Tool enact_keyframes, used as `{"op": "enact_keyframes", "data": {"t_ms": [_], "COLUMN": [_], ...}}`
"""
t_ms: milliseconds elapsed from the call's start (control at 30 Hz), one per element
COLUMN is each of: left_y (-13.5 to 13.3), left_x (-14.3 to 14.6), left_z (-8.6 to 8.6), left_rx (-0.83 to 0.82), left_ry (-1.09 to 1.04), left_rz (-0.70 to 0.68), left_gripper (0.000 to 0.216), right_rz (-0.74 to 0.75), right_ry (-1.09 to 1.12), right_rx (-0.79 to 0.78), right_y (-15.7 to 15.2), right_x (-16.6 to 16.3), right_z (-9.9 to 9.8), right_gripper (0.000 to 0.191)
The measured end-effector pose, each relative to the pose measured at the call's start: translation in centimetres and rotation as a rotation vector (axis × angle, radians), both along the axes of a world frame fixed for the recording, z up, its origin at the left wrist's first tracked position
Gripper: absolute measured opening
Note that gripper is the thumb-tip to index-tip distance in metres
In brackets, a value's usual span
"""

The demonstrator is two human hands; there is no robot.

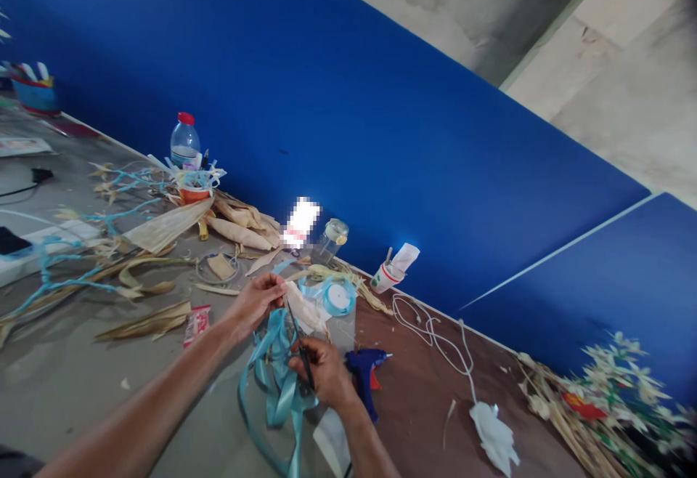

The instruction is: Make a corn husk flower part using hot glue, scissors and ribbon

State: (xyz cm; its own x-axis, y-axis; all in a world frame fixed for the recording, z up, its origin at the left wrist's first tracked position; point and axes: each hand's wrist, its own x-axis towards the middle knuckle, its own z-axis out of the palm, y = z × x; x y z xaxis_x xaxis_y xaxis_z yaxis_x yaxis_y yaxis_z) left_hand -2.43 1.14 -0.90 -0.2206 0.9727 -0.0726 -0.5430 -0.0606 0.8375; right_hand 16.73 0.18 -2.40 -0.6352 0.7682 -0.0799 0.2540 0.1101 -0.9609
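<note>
My left hand (pixel 266 299) is closed, thumb and finger pinching the upper end of a pale corn husk piece (pixel 306 311). In my right hand (pixel 327 375) is a pair of dark scissors (pixel 295 325), its blades pointing up and left against the husk's left edge. Whether the blades are parted is too small to tell. Loose light-blue ribbon (pixel 283 404) hangs in loops beneath both hands. Just beyond the husk piece stands a ribbon spool (pixel 338 298). A blue glue gun (pixel 368 375) lies right of my right hand.
Dried husks (pixel 245 227), a red wrapper (pixel 197 325) and blue-wrapped stems (pixel 46 274) lie leftward. Along the blue partition (pixel 381 136) stand a bottle (pixel 185 140), a glass jar (pixel 329 240) and a paper cup (pixel 386 276). White cable (pixel 435 336) and white flowers (pixel 626 373) are rightward.
</note>
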Motion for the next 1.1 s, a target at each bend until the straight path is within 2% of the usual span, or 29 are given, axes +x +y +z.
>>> {"op": "enact_keyframes", "data": {"t_ms": [533,700,867,1100], "left_y": [-0.3,-0.5,-0.6,-0.4], "left_x": [0.3,0.5,1.0,1.1], "left_z": [0.1,0.4,0.5,0.0], "left_rx": [0.003,-0.046,-0.056,-0.035], "left_ry": [0.000,-0.026,-0.060,-0.048], "left_rz": [0.006,-0.031,-0.030,-0.031], "left_gripper": [0.028,0.031,0.033,0.033], "right_rz": [-0.043,-0.038,-0.049,-0.061], "right_ry": [0.009,-0.005,0.016,0.023], "right_rx": [-0.070,-0.027,-0.060,-0.050], "right_y": [-0.2,-0.1,-0.2,-0.1], "right_x": [-0.3,-0.4,-0.4,-0.4], "right_z": [0.1,0.2,0.5,-0.2], "right_gripper": [0.031,0.031,0.032,0.031]}}
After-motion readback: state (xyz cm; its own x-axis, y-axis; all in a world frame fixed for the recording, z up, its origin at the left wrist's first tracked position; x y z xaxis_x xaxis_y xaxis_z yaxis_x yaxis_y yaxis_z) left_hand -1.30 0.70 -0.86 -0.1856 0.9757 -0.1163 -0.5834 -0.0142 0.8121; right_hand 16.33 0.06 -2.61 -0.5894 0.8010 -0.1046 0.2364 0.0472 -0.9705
